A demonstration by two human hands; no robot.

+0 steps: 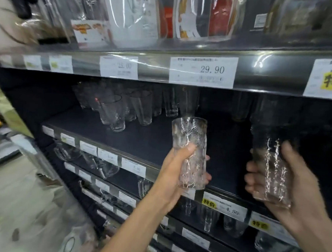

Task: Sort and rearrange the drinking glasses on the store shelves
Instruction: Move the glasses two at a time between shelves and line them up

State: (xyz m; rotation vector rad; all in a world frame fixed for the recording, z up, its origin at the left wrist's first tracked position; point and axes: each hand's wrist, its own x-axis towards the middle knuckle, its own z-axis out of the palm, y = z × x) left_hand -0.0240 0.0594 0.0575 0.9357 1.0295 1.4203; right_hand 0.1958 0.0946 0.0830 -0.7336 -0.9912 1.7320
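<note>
Left hand (170, 170) wraps the left tumbler (191, 146), a clear glass with a crinkled texture. My thumb lies across its near face and my fingers (207, 178) curl behind, tips showing past its right edge. The glass is upright, held in the air in front of the middle shelf (141, 142), its base level with the shelf's front lip

Right hand (302, 186) grips the right tumbler (273, 168), which has the same crinkled texture. My thumb is on its right side and my fingers are curled round its left. It is blurred and leans a little

The two tumblers are side by side but apart, not touching

Far back on the left of the same shelf stands a cluster of plain tapered glasses (116, 112), well apart from both hands

A price tag reading 29.90 (202, 71) is on the shelf edge above, and one reading 4.50 (225, 207) on the lip just below my left hand
</note>
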